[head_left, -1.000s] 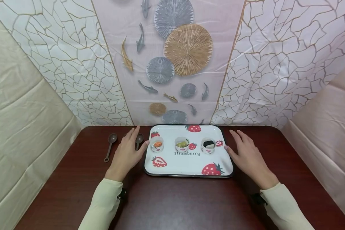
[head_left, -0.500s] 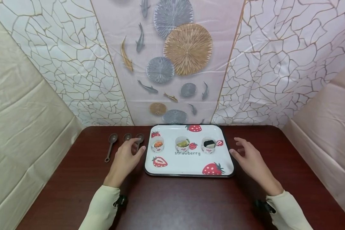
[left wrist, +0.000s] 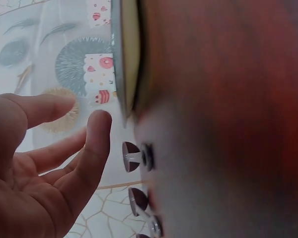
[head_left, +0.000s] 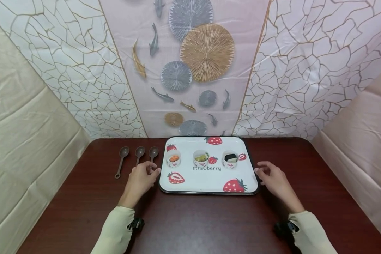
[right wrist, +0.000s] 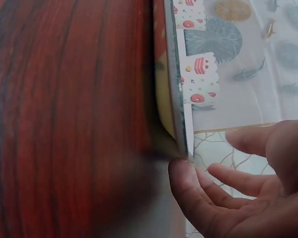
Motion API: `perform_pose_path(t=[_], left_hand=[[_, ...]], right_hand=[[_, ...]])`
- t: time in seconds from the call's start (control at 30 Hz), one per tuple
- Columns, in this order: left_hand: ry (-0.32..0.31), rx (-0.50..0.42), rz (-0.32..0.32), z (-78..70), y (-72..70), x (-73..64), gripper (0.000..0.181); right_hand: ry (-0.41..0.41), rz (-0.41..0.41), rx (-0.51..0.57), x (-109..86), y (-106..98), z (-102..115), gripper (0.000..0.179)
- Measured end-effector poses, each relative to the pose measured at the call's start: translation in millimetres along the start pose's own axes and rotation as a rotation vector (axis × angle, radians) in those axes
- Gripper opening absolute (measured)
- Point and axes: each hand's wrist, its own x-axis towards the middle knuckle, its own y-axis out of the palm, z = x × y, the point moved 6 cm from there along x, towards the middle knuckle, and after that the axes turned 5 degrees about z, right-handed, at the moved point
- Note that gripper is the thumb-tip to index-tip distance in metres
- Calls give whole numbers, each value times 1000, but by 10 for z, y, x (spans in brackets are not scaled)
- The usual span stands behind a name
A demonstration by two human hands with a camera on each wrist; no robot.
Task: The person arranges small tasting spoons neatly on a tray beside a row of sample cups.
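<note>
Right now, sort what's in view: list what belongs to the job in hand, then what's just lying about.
Apparently in the job:
tray, between left hand and right hand
left cup, middle cup, right cup, all on the tray

Apparently just lying about:
left spoon, middle spoon, right spoon, beside the tray, in neither hand
patterned cloth, hanging behind the table

2 creased beige walls (head_left: 28, 148) flank a patterned backdrop (head_left: 197, 102).

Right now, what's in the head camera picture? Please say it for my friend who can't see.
A person's left hand and right hand flank a white strawberry-patterned tray bearing three small filled cups. Three brown spoons lie on the dark red table, by the left hand.
</note>
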Motion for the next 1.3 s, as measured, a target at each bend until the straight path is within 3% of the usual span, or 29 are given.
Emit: perform_pose_path(t=[0.2,0.4,0.83,1.3], left_hand=[[-40,-51,88,39,98,-10,22],[-78,-44,123,64,119,-2,18],[-88,-15,178,87,134,46,12],[-91,-10,194,94,95,79,12]], right_hand=[[111,61,-19,87,75,-98,45],[134,104,45,169,116,-120,42],[212,147,351,228,129,-425,48],[207,168,358,237,139,-455,47]])
